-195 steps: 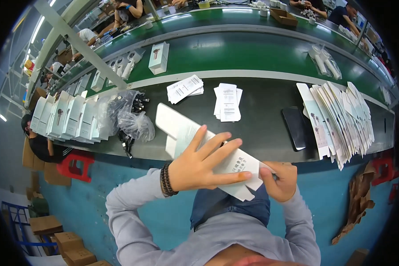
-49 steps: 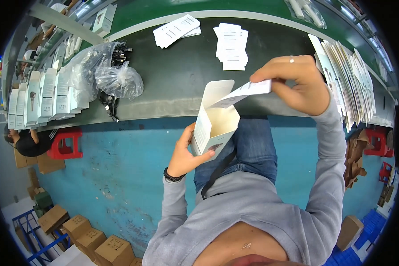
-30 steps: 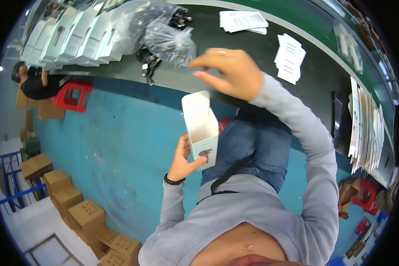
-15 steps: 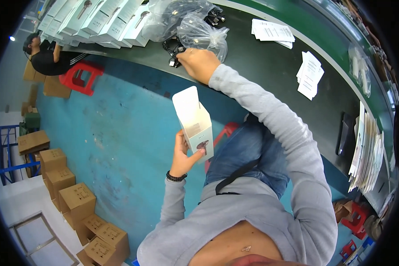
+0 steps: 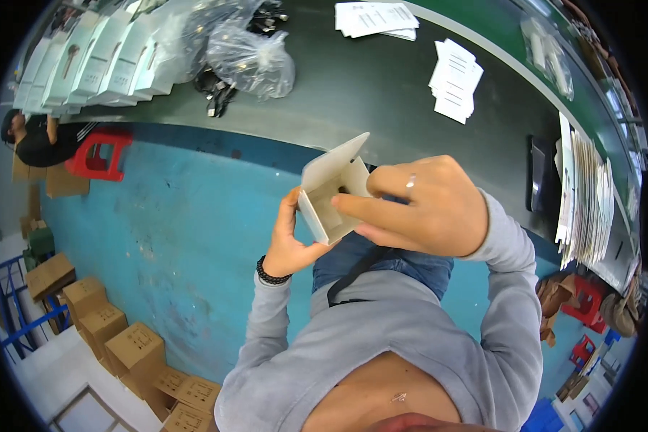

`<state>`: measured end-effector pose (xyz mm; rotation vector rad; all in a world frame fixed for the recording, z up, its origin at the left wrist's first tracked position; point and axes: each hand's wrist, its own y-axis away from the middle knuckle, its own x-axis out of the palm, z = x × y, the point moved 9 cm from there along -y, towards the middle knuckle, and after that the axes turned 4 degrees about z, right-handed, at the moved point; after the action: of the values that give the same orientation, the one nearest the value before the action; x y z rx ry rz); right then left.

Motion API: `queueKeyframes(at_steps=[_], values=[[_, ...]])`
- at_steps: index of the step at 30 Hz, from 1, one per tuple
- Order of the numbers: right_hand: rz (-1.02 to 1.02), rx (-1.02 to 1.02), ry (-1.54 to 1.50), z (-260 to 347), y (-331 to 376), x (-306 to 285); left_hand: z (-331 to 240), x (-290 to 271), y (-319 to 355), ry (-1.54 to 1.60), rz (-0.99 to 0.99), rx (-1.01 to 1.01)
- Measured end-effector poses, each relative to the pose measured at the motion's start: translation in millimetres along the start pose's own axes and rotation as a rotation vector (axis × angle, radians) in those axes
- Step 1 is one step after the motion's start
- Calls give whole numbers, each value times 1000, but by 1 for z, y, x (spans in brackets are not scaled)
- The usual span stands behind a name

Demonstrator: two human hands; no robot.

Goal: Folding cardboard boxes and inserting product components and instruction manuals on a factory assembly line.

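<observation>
My left hand (image 5: 292,241) is wrapped round a small white carton (image 5: 315,216), its top lid raised and its mouth facing up. A small dark thing (image 5: 343,190) shows inside the carton, too little of it visible to name. Over the carton's right side is my right hand (image 5: 417,205), fingers apart. One finger reaches across the mouth, and the lower fingertips are close to the outer edge. No object can be seen between them. Black cables (image 5: 214,92) lie near the bench edge beside a clear plastic bag (image 5: 255,61).
The dark bench (image 5: 367,93) curves across the front, with white paper slips (image 5: 457,81) on it. Printed cartons (image 5: 97,61) stand at the far left. A person (image 5: 39,140) is near a red stool (image 5: 99,153). Brown boxes (image 5: 137,349) line the left floor.
My right hand has left the cables on the bench and come back to the carton's mouth. My left hand has tipped the carton so that its inside shows. The view has shifted right.
</observation>
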<state>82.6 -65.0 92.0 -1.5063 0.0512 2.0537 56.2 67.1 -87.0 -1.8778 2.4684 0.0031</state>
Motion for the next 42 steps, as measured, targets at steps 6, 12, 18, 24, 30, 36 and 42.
queueKeyframes(at_steps=[6, 12, 18, 24, 30, 36, 42], values=[[-396, 305, -32, -42, 78, -66, -33, 14, -30, 143, 189, -180], [-706, 851, 114, -80, 231, -99, -93, 8, -165, 281, 163, -300], [-673, 1201, 625, -74, 333, -123, -81, -26, -375, 149, 124, -241], [-395, 1432, 651, -91, 370, -108, -44, -33, -524, -25, 157, -276], [-313, 1556, 878, -86, 397, -117, -22, -126, -634, -796, -24, -98], [-182, 1584, 763, -87, 410, -86, -82, -117, -598, -744, -336, 267], [-300, 1623, 823, -73, 408, -71, -122, -61, -509, -450, -144, 366]])
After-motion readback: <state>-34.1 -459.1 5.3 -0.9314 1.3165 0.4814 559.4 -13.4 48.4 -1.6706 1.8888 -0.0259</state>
